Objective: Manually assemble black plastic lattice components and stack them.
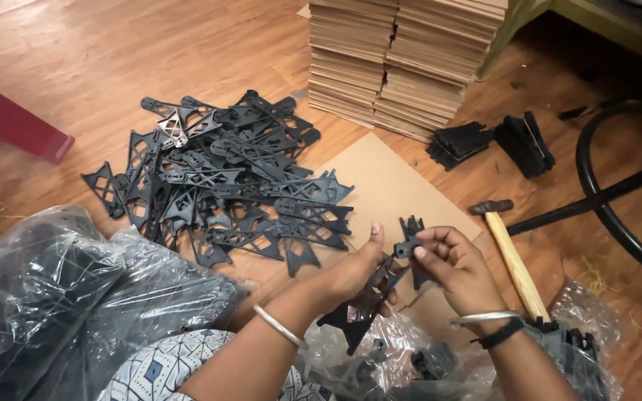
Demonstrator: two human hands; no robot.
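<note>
The left hand [354, 271] is clenched around a long flat black plastic bracket [365, 301], holding it tilted over the near edge of a cardboard sheet [388, 186] that lies on the wooden floor [76, 59]. The right hand [451, 267] pinches a small black plastic clip [409, 245] between thumb and fingertips, right at the bracket's upper end, so both grips are closed on parts and the two pieces touch or nearly touch there; the exact seat cannot be made out. To the left and farther off lies a loose heap of brackets [224, 178] of the same kind, partly on the cardboard. A hammer [510, 256] with a wooden handle rests on the floor just right of the right hand, and clear plastic bags [76, 297] of dark parts sit at the near left and under the wrists. Stacks of flat cardboard [403, 59] stand at the far side, with two bundles of small black parts [495, 141] to their right. The likely trouble is the clip going on crooked: the bracket is held in the air by one end, so it can twist under pressure. A forced clip could snap a thin tab, or slip from the fingertips and drop into the bags below, where it would be hard to spot.
</note>
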